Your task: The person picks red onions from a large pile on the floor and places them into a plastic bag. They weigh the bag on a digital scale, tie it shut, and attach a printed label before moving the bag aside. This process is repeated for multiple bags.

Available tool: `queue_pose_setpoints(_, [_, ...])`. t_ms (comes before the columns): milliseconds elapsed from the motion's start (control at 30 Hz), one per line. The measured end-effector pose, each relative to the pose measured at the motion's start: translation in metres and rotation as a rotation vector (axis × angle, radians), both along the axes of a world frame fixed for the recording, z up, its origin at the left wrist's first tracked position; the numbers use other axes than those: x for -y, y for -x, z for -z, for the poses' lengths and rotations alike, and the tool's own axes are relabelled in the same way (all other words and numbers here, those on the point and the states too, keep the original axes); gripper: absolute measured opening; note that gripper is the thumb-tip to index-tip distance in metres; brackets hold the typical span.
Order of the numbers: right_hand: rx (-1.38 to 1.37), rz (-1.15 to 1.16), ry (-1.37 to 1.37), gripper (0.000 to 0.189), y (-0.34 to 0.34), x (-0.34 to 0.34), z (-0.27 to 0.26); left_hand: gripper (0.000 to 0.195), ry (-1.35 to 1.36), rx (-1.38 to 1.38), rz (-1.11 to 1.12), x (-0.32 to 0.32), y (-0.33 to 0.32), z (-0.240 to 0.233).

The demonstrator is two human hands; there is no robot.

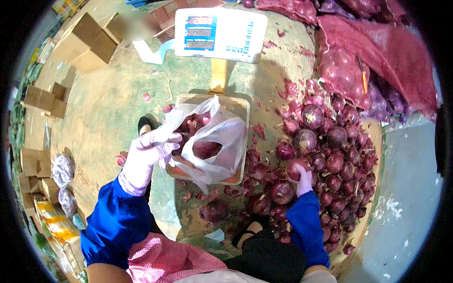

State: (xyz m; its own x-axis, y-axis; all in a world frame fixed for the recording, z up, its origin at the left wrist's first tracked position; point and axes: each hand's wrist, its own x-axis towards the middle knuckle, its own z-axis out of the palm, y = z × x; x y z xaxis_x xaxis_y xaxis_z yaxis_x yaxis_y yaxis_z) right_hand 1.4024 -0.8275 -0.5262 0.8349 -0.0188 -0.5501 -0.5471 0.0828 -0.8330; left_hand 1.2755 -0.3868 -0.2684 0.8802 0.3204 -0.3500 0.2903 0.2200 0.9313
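Observation:
My left hand (150,154), in a pale glove, pinches the rim of a translucent plastic bag (226,141). Red onions (203,148) show inside the bag, which rests on the platform of a weighing scale (244,106). A white display head (240,35) stands on the scale's yellow post (218,76). On the right, my gloved right hand (304,179) has its fingers around a red onion (296,169) at the near left side of a large heap of red onions (334,162) on the floor.
Red mesh sacks of onions (343,67) lie at the upper right, an orange-handled tool (364,81) on one. Onion skins (262,171) litter the floor between scale and heap. Cardboard boxes (88,42) stand at left, near filled plastic bags (63,171). A grey surface (407,169) borders the heap.

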Motion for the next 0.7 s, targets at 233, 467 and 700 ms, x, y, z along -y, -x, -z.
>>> queue_pose_setpoints(233, [0.108, -0.321, -0.783, 0.068, 0.009, -0.124, -0.22, 0.033, 0.145, 0.181, 0.023, -0.03, 0.02, 0.008])
queue_pose_setpoints(467, [-0.154, -0.638, -0.748, 0.05, 0.049, -0.301, -0.289, 0.034, 0.382, 0.233, -0.059, -0.039, 0.033, 0.015])
queue_pose_setpoints(700, [-0.239, -0.453, -0.593, 0.03, 0.024, -0.333, -0.211, 0.033, 0.472, 0.223, -0.072, -0.052, 0.038, 0.03])
